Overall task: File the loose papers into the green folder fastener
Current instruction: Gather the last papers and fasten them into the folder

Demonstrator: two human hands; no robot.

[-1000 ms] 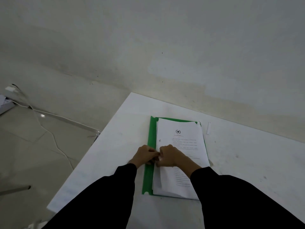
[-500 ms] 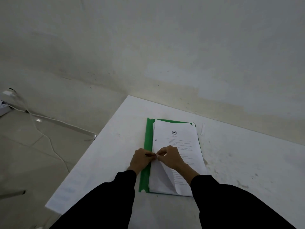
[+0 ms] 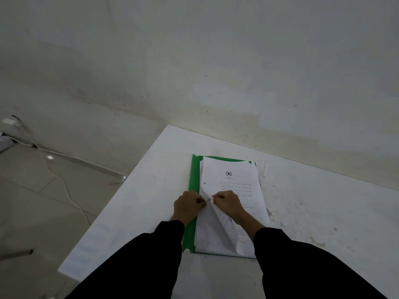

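Observation:
A green folder (image 3: 193,182) lies on the white table (image 3: 151,190) with a stack of printed white papers (image 3: 233,182) on it. The top sheet's left edge curls up and over toward the right near the front. My left hand (image 3: 187,206) sits at the folder's left strip, fingertips pinching something small and dark at the paper's punched edge. My right hand (image 3: 228,203) pinches the lifted edge of the top sheet right beside it. The two hands' fingertips nearly meet. The fastener itself is mostly hidden under the fingers.
A small white strip (image 3: 265,169) lies on the table just right of the folder's far corner. The wall runs close behind the table. The table's left edge drops to a tiled floor with a white cable (image 3: 64,186).
The top sheet's lower left part has lifted and curled further over to the right. Both hands stay together at the stack's left edge, and the view has shifted slightly.

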